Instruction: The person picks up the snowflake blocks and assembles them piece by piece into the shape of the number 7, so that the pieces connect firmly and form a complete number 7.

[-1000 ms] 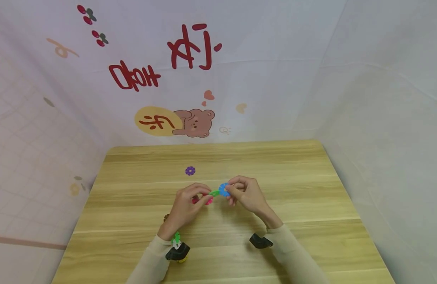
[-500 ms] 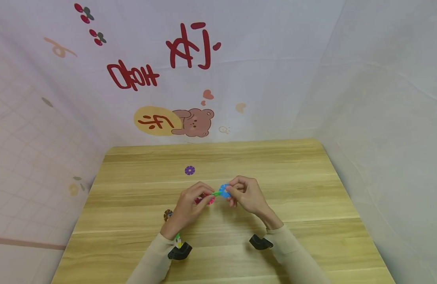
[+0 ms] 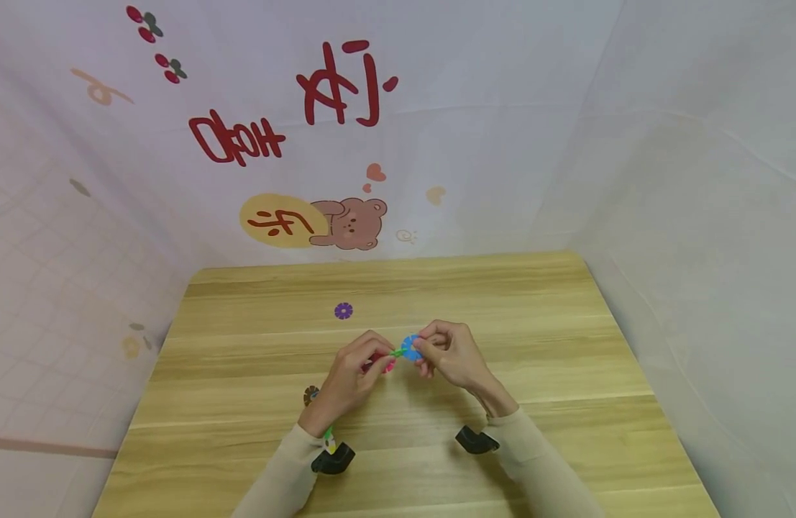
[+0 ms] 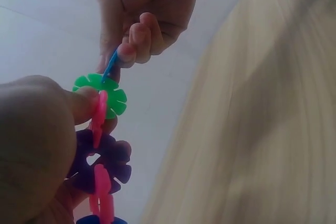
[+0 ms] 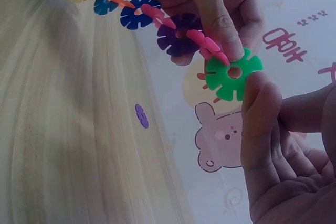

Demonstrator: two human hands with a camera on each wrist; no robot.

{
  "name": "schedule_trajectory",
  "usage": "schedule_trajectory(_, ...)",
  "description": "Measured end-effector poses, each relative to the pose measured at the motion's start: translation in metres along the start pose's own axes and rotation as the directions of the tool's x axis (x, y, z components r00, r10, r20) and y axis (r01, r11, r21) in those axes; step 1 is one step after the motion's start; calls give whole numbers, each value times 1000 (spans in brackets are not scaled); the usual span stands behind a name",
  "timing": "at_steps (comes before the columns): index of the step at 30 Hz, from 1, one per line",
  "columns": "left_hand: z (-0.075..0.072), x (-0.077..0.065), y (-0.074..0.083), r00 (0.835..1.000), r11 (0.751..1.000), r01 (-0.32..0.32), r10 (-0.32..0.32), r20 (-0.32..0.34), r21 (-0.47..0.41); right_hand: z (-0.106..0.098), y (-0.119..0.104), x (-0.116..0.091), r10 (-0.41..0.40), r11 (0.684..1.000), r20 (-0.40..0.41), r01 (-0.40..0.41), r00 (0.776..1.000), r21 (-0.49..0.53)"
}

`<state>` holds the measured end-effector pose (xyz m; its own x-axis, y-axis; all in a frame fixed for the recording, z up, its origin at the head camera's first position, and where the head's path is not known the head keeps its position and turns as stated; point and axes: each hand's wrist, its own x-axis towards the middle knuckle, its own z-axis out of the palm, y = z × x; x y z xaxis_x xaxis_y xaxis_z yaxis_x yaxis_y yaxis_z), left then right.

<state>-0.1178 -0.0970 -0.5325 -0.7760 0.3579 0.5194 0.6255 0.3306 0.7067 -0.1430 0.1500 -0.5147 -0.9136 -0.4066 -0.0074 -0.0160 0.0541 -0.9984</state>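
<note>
My left hand (image 3: 352,370) pinches the end of a chain of slotted flower-shaped discs, at a green disc (image 4: 116,97) joined to a pink one (image 4: 102,109). My right hand (image 3: 454,352) pinches a blue disc (image 3: 409,348) between thumb and fingers. In the left wrist view the blue disc is edge-on, its rim meeting the green disc's rim; how deep the slots sit cannot be told. Behind the left hand, the right wrist view shows the chain running on through a dark purple disc (image 5: 170,36), a dark blue disc (image 5: 137,18) and several others.
One loose purple disc (image 3: 343,311) lies on the wooden table (image 3: 533,302), beyond the hands. A brown disc (image 3: 310,395) of the chain shows beside the left wrist. White printed cloth (image 3: 488,144) stands along the table's back and sides.
The left hand has shifted slightly right, bringing the green disc closer in against the blue one. More of the chain shows beside the left wrist. My right hand stays almost still.
</note>
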Motion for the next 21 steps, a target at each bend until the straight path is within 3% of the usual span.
schedule_trajectory(10,4,-1,-1,1000,1000,-12,11,-22,-22,2,6,1,18,1000,22,-18,1000,-4)
schedule_trajectory(17,-3,-1,-1,999,999,38,-38,-2,19,11,6,4,23,1000,9,-23,1000,20)
schedule_trajectory(21,-5,-4,-5,1000,999,4,-3,-22,36,17,11,7,23,1000,26,-24,999,20)
